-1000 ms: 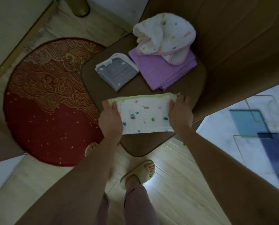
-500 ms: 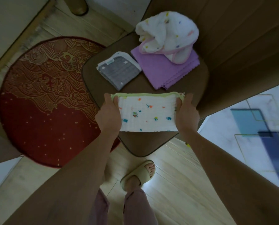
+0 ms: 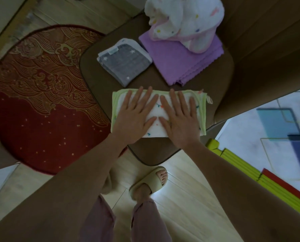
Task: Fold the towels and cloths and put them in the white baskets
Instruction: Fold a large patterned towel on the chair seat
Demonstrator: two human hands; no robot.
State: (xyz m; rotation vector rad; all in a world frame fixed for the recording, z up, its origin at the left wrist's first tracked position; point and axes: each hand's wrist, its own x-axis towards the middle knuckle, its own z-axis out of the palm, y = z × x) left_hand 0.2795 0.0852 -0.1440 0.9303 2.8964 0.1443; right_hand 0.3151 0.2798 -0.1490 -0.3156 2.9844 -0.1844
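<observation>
Both hands, left (image 3: 134, 117) and right (image 3: 179, 119), flat and open, pressing the green-edged cloth (image 3: 158, 127) at bench (image 3: 151, 154) centre. Mid-fold; next likely another fold. Baskets not visible.

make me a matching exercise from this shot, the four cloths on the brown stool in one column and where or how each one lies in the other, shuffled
Things:
1. green-edged white cloth with coloured specks
2. grey folded cloth with white stars
3. purple folded cloth with a scalloped edge
4. crumpled white pink-edged cloth with coloured dots

States:
A. heaped unfolded on top of another cloth
B. pressed flat under the left hand and the right hand
C. folded, partly covered by a crumpled cloth
D. folded on its own at the stool's left side

Pairs: 1-B, 2-D, 3-C, 4-A
</observation>
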